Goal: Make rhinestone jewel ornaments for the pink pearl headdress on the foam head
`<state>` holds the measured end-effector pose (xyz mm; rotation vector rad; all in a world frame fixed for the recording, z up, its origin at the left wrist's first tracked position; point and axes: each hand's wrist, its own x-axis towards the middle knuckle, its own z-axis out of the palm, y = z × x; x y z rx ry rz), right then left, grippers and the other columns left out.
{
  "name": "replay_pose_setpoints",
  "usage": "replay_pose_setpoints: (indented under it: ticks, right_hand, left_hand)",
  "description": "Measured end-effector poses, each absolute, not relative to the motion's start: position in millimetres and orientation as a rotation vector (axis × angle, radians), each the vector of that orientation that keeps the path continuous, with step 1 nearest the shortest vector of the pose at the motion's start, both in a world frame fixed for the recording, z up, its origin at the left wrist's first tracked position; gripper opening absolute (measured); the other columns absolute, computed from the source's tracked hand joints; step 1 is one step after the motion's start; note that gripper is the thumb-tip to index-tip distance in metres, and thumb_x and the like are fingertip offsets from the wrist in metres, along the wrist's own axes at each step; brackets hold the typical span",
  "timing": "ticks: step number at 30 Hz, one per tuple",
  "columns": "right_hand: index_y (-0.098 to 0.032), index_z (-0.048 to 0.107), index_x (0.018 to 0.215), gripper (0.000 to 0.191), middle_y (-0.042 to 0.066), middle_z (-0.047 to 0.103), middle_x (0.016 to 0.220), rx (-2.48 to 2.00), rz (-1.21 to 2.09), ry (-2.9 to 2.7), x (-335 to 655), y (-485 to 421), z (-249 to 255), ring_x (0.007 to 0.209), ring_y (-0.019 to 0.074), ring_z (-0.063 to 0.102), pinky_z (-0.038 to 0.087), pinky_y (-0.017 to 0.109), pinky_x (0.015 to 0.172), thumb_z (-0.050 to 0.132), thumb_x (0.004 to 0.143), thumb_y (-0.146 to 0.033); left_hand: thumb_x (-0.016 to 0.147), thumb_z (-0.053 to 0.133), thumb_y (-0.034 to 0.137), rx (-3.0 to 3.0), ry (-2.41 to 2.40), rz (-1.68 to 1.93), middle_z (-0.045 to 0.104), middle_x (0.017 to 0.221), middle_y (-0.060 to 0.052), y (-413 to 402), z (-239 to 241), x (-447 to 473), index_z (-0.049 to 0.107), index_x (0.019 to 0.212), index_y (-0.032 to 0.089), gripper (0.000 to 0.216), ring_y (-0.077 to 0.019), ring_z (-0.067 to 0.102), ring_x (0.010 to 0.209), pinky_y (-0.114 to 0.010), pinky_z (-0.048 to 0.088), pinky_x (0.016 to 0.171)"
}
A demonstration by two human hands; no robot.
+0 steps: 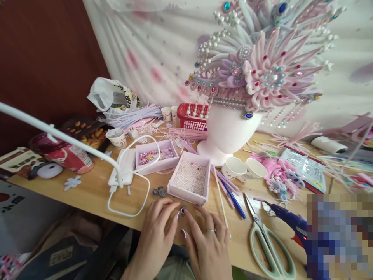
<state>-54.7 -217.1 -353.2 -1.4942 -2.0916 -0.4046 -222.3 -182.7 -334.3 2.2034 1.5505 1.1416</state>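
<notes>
A small dark round gem (182,210) in a silvery setting is at the table's front edge, between the fingertips of both hands. My left hand (159,227) has its thumb and forefinger closed around the gem's left side. My right hand (207,237), with a ring on one finger, touches the gem's right side with its forefinger; its thumb and other fingers are apart. Several similar dark settings (159,191) lie just beyond my left hand. A pale box of small pearl beads (189,193) stands directly ahead of both hands.
A white cable (128,214) loops at the left beside a power bank (122,165). Scissors (258,225), a blue pen (237,204) and a blue glue gun (287,216) lie at right. A beaded headdress (271,74) sits on a white head stand (231,128). Paper cups (233,167) stand nearby.
</notes>
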Motion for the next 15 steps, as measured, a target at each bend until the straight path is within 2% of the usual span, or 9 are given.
replay_pose_setpoints:
  ticks: [3,5,9,15]
  right_hand:
    - [-0.027,0.062,0.133,0.036,0.013,0.059,0.132,-1.549,-0.326,-2.053,-58.6,-218.0,-347.4,0.11,0.0355,0.049,0.039,0.048,0.087,0.045,0.104,-0.038]
    - [-0.027,0.062,0.133,0.035,0.013,0.059,0.132,-1.567,-0.28,-2.039,-61.3,-219.2,-344.5,0.111,0.036,0.048,0.039,0.049,0.087,0.043,0.105,-0.038]
    - [-0.021,0.06,0.132,0.036,0.016,0.057,0.133,-1.55,-0.202,-2.011,-62.9,-222.1,-341.8,0.114,0.0368,0.046,0.038,0.051,0.09,0.044,0.105,-0.036]
    - [-0.019,0.058,0.132,0.032,0.016,0.054,0.133,-1.51,-0.098,-1.967,-61.4,-222.2,-339.6,0.114,0.0352,0.044,0.037,0.051,0.094,0.048,0.102,-0.027]
  left_hand:
    - [0.097,0.047,0.007,2.274,1.465,1.191,0.065,0.107,-0.005,-184.8,-330.5,-228.5,0.065,0.116,0.024,0.031,-0.0191,0.064,0.101,-0.032,0.055,0.086]
    - [0.096,0.053,0.007,2.339,1.425,1.228,0.064,0.106,-0.005,-186.2,-328.7,-232.8,0.067,0.114,0.025,0.028,-0.0186,0.062,0.099,-0.032,0.052,0.087]
    - [0.093,0.064,0.011,2.456,1.428,1.218,0.064,0.106,-0.005,-188.4,-328.3,-238.3,0.07,0.107,0.024,0.02,-0.021,0.058,0.098,-0.037,0.045,0.09]
    - [0.097,0.054,0.017,2.633,1.469,1.014,0.062,0.117,-0.01,-191.5,-329.5,-234.1,0.069,0.121,0.027,0.03,-0.0265,0.057,0.103,-0.044,0.039,0.09]
